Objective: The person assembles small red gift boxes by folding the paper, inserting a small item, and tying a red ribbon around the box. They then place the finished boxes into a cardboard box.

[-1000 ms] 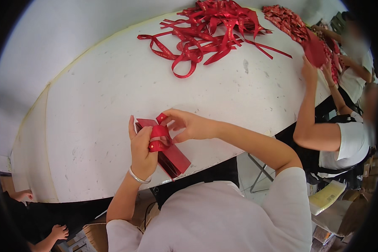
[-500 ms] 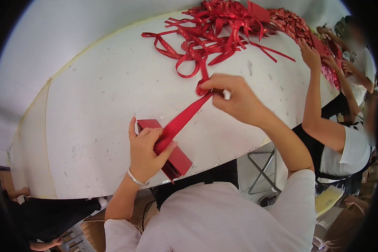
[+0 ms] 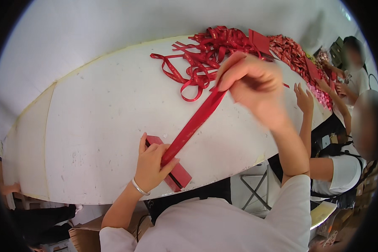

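My left hand [image 3: 152, 166] is closed over a small red box [image 3: 179, 176] near the table's front edge. Under its fingers it also pins the lower end of a red ribbon [image 3: 191, 129]. The ribbon runs taut, up and to the right, from the box to my right hand [image 3: 254, 86]. That hand, raised over the table and partly blurred, pinches the ribbon's upper end. Just behind it lies a tangled heap of red printed ribbons [image 3: 197, 63], partly hidden by the hand.
The white table [image 3: 96, 126] has a curved front edge. A flat red box [image 3: 259, 42] stands by the ribbon heap, with a pile of red wrapped pieces [image 3: 287, 50] beyond. Co-workers' arms [image 3: 305, 109] reach in from the right. A folding stool [image 3: 256, 189] stands below the edge.
My right hand has risen to the right, and the ribbon is stretched longer and straighter. My left hand still holds the box. The whole view has shifted slightly.
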Tool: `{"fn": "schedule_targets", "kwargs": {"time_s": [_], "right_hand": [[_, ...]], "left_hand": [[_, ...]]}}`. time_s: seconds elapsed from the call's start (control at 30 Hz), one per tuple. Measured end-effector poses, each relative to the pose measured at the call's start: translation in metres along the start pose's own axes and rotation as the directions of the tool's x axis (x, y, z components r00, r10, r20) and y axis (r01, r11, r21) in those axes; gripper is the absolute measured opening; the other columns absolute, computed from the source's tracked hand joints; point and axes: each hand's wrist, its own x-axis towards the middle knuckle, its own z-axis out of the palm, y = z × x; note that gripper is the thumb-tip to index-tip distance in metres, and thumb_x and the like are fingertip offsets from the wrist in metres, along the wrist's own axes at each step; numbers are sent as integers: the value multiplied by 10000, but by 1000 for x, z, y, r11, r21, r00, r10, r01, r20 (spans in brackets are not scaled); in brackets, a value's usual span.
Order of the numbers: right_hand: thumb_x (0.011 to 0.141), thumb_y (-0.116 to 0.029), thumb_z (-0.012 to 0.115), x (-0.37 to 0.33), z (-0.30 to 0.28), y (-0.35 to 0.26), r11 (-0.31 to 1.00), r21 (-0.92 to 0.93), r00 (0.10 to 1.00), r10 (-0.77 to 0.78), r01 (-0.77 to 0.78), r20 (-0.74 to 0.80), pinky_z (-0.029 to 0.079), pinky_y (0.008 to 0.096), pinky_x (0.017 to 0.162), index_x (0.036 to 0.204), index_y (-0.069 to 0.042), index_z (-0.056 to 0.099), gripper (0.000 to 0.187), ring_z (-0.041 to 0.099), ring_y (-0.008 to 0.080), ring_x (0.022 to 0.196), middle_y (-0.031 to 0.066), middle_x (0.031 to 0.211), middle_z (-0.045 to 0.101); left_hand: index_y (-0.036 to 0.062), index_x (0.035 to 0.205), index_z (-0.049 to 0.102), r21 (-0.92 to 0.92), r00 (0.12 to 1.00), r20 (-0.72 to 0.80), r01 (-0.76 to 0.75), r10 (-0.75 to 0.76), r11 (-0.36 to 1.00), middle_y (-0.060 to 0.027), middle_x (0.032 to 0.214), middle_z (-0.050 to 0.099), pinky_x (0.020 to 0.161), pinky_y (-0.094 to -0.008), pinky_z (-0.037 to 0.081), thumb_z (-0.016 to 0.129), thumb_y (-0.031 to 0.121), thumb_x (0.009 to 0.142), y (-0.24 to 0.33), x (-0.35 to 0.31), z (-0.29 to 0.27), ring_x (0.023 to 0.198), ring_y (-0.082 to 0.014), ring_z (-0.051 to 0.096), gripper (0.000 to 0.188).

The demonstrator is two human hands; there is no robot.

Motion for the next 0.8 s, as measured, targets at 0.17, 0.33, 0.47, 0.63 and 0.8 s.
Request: {"fn": "schedule_targets", "kwargs": {"time_s": [0.17, 0.33, 0.47, 0.63, 0.8], "right_hand": [[714, 101, 531, 10, 3, -4, 999, -27, 998, 38, -37, 56, 415, 221, 567, 773, -2, 629, 153, 529, 88, 653, 33, 747, 606], [716, 91, 544, 19, 2, -14, 992, -122, 999, -4, 9, 47, 420, 230, 550, 771, 4, 629, 134, 525, 90, 627, 41, 729, 609], [712, 96, 545, 27, -1, -18, 961, -269, 992, -38, 69, 121, 403, 226, 532, 759, 11, 633, 131, 505, 82, 601, 41, 706, 594], [794, -86, 616, 44, -4, 31, 947, 18, 947, 321, -321, 23, 463, 268, 741, 996, 7, 617, 222, 572, 139, 822, 79, 930, 611], [843, -322, 570, -14, -5, 104, 867, -82, 860, 499, -492, 106, 490, 335, 770, 1039, 23, 611, 398, 620, 204, 871, 131, 927, 646]], "left_hand": [[37, 805, 584, -10, 991, -32, -130, 130, 991, -34, 670, 540, 1090, -523, 178, 658, 163, 776, -13, -3, 12, 701, -235, 539, 149], [55, 812, 571, -121, 998, -22, -64, 61, 991, -13, 680, 553, 1093, -511, 161, 632, 169, 809, -15, -6, 10, 691, -220, 540, 129], [53, 820, 565, -199, 992, -105, -96, 76, 975, -20, 666, 544, 1083, -506, 170, 556, 162, 858, -25, -14, 16, 670, -231, 521, 116], [4, 906, 540, -145, 974, -164, -179, 155, 973, -2, 572, 523, 1089, -472, 152, 375, 183, 942, -34, -13, 27, 640, -193, 516, 246], [6, 821, 511, -258, 968, -224, -167, 109, 952, -19, 551, 520, 1086, -461, 174, 331, 165, 949, -35, -14, 21, 582, -203, 491, 272]]}}
